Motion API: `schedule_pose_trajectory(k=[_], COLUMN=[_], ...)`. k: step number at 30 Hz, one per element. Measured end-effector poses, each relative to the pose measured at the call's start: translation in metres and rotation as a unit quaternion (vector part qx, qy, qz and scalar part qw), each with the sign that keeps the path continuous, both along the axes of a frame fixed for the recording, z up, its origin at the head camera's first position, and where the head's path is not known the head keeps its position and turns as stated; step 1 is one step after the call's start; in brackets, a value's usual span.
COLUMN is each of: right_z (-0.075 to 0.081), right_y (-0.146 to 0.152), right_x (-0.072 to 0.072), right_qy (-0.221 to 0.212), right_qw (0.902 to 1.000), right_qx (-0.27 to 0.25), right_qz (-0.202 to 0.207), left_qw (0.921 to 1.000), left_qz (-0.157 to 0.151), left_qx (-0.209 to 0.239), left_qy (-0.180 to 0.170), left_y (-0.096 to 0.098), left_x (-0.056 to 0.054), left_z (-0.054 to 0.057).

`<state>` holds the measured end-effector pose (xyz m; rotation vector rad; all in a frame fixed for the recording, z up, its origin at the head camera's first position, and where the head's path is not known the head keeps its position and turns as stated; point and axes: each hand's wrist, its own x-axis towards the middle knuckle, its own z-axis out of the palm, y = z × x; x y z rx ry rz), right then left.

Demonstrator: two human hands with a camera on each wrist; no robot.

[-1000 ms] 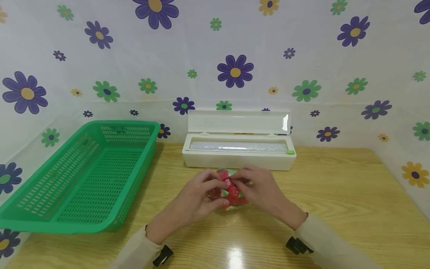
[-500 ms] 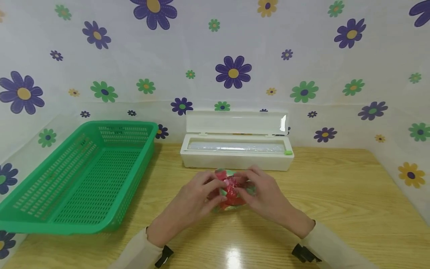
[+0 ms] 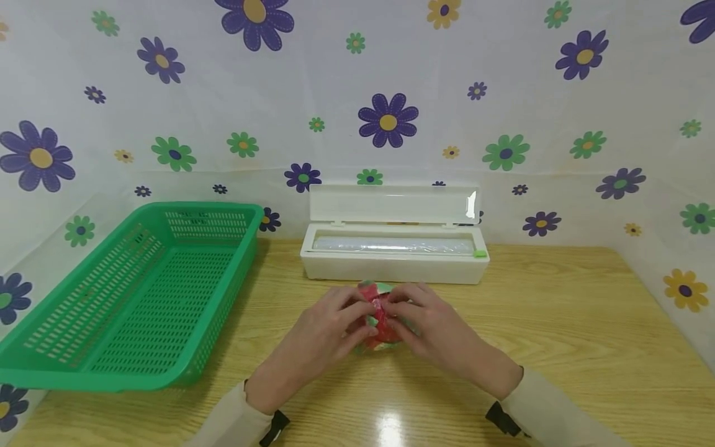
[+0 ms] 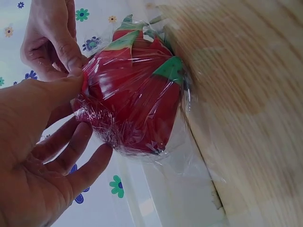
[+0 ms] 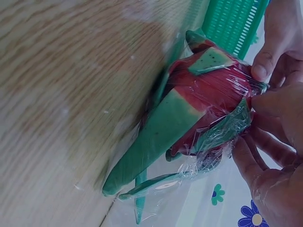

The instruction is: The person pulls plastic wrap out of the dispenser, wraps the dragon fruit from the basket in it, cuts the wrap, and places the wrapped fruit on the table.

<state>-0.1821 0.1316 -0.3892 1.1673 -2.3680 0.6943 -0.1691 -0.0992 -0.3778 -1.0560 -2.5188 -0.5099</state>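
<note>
A red dragon fruit (image 4: 137,90) with green scales, wrapped in clear cling film (image 5: 213,156), sits on the wooden table between the two hands. The left hand (image 3: 329,326) comes in from the fruit's left side and pinches gathered film at its top with thumb and forefinger; its other fingers lie along the wrapped side. From the other side, the right hand (image 3: 432,323) pinches film at the top, its fingertips close to the left ones. Loose film hangs around the lower part of the fruit in both wrist views. The fingers partly hide the top.
Behind the hands stands a white cling film dispenser (image 3: 393,268) with its lid (image 3: 391,203) raised and a film roll (image 3: 391,244) inside. A green plastic basket (image 3: 192,357) stands at the left. A flowered cloth (image 3: 335,81) hangs behind the table (image 3: 558,323).
The right hand shifted right, spreading its fingers over the fruit's side, then came back to the top beside the left fingertips. The left hand has stayed almost in place.
</note>
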Motion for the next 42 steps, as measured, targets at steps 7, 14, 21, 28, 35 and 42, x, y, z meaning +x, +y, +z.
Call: schedule_pose_trajectory(k=[7, 14, 21, 28, 35, 42], right_z=[0.001, 0.004, 0.008, 0.003, 0.000, -0.002], right_y=[0.000, -0.002, 0.003, 0.007, 0.010, 0.010], right_x=[0.000, 0.001, -0.001, -0.002, -0.005, -0.004], right_qy=[0.002, 0.011, -0.007, 0.053, 0.032, 0.034], right_qw=[0.9999, 0.9989, 0.9978, 0.9934, 0.9926, 0.9924], right_qx=[0.013, 0.046, 0.063, 0.102, 0.117, 0.119], right_qz=[-0.002, 0.002, 0.022, -0.001, 0.009, -0.002], left_qw=[0.9986, 0.9998, 0.9821, 0.9786, 0.9811, 0.9882], left_qz=[-0.004, -0.013, -0.090, -0.059, -0.096, -0.076], left_qx=[-0.035, -0.015, 0.126, 0.153, 0.102, 0.087], left_qy=[0.039, 0.000, -0.108, -0.124, -0.134, -0.101], left_y=[0.002, -0.001, -0.017, -0.035, -0.033, -0.030], left_x=[0.002, 0.000, -0.011, -0.022, -0.023, -0.023], left_z=[0.000, -0.001, -0.006, -0.005, -0.010, -0.013])
